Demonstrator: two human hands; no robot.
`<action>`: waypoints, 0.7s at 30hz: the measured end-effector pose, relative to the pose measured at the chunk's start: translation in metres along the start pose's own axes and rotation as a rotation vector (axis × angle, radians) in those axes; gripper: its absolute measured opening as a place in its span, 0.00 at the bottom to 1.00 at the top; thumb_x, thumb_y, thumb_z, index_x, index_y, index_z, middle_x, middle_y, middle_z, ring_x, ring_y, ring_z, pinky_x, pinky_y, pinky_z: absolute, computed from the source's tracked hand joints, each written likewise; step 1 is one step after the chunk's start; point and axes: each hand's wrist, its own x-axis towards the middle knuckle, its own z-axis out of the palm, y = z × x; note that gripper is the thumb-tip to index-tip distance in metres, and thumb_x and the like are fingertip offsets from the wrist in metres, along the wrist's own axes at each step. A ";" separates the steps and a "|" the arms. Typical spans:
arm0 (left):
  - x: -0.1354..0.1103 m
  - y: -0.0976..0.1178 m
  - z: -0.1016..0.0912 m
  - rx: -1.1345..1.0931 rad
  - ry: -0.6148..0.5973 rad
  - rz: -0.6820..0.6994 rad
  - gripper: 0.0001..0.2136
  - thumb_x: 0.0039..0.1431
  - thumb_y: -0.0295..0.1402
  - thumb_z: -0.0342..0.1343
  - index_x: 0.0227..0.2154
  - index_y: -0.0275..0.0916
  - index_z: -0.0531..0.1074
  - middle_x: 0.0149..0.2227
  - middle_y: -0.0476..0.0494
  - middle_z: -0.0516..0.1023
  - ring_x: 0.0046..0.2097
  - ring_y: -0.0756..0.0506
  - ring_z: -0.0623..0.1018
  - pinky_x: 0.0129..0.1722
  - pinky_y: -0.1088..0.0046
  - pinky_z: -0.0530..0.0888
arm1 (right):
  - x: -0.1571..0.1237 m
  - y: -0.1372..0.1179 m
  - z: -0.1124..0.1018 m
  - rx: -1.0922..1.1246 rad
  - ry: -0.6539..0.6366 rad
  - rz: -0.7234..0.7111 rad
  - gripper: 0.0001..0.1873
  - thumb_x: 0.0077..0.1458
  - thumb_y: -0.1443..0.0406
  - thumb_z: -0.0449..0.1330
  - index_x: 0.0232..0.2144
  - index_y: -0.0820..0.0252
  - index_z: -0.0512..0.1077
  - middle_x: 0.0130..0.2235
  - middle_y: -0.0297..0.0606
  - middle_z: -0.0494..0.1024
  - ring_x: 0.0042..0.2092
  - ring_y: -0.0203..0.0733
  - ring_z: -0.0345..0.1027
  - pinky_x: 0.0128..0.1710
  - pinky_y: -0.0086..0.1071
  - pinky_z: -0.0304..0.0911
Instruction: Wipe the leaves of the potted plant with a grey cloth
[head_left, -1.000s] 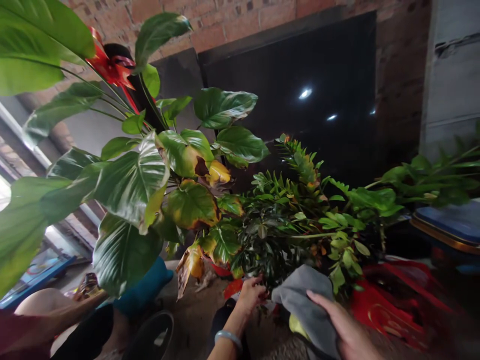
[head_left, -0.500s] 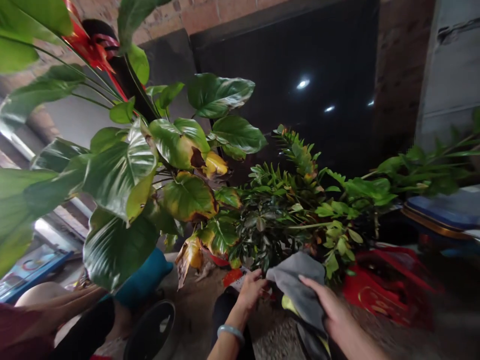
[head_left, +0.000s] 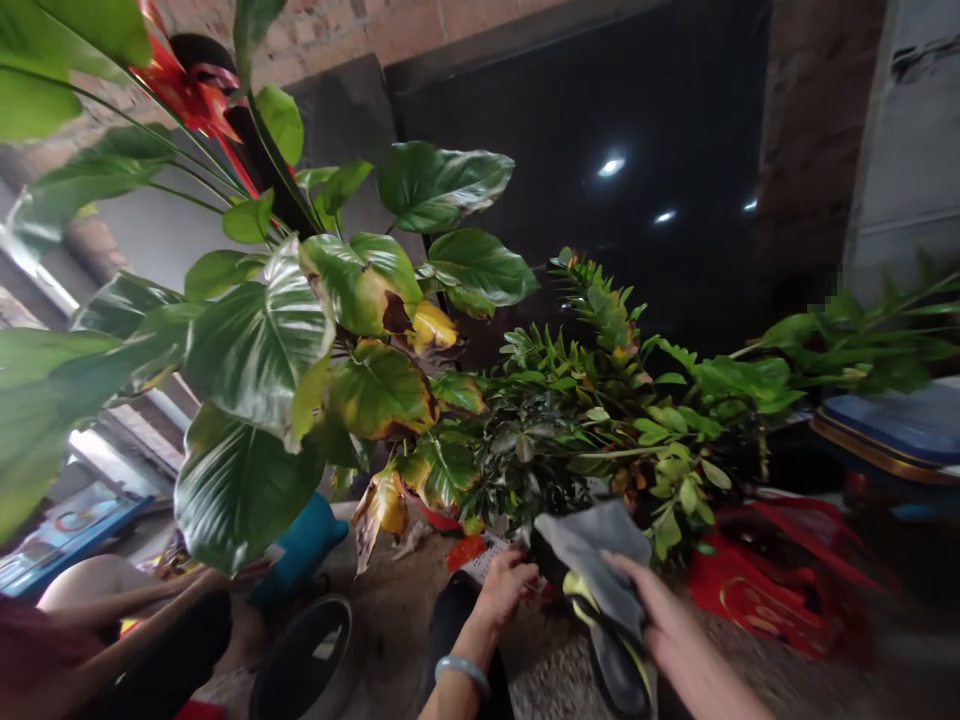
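My right hand (head_left: 664,625) presses a grey cloth (head_left: 592,550) with a yellow underside against the low foliage of a small-leaved plant (head_left: 600,430). Its fingers lie over the cloth and grip it. My left hand (head_left: 504,588), with a pale bracelet on the wrist, is curled at the base of the same plant beside a red and white object (head_left: 474,553); what its fingers hold is hidden. A big-leaved plant (head_left: 262,350) with yellowing leaves and a red bow (head_left: 184,95) rises to the left.
Another person's arm (head_left: 127,610) lies at the lower left beside a dark bowl (head_left: 304,665) and a teal pot (head_left: 300,550). A red container (head_left: 765,590) stands on the right, a blue tray (head_left: 892,425) behind it. A dark panel and brick wall (head_left: 810,130) stand behind.
The view has shifted slightly. My right hand has pushed the cloth a little further into the foliage and folded it so the yellow underside shows. My left hand stays at the plant base.
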 end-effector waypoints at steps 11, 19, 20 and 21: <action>0.001 -0.004 -0.002 -0.008 -0.040 -0.009 0.32 0.39 0.33 0.65 0.52 0.28 0.75 0.19 0.53 0.70 0.25 0.49 0.71 0.29 0.73 0.67 | 0.005 -0.064 0.021 0.054 0.030 -0.115 0.14 0.31 0.69 0.73 0.26 0.61 0.76 0.21 0.40 0.82 0.31 0.55 0.81 0.33 0.38 0.78; -0.003 -0.004 -0.001 -0.018 -0.046 0.060 0.14 0.38 0.35 0.64 0.30 0.32 0.79 0.21 0.49 0.72 0.26 0.50 0.71 0.27 0.74 0.66 | -0.032 0.001 -0.002 0.001 -0.051 0.082 0.17 0.30 0.63 0.74 0.28 0.64 0.80 0.28 0.46 0.85 0.38 0.58 0.81 0.38 0.41 0.77; -0.004 -0.002 0.000 -0.028 -0.043 0.046 0.16 0.38 0.34 0.64 0.33 0.32 0.79 0.20 0.51 0.71 0.25 0.50 0.70 0.26 0.74 0.65 | -0.034 -0.011 0.004 0.012 -0.057 0.029 0.18 0.31 0.64 0.74 0.30 0.64 0.80 0.29 0.46 0.85 0.37 0.57 0.81 0.37 0.40 0.77; -0.006 0.001 0.002 -0.038 -0.038 0.030 0.19 0.38 0.33 0.64 0.37 0.31 0.79 0.20 0.52 0.70 0.24 0.50 0.70 0.26 0.74 0.66 | -0.033 -0.026 0.011 0.027 -0.049 -0.042 0.19 0.32 0.65 0.74 0.31 0.64 0.80 0.30 0.45 0.85 0.35 0.56 0.81 0.36 0.39 0.77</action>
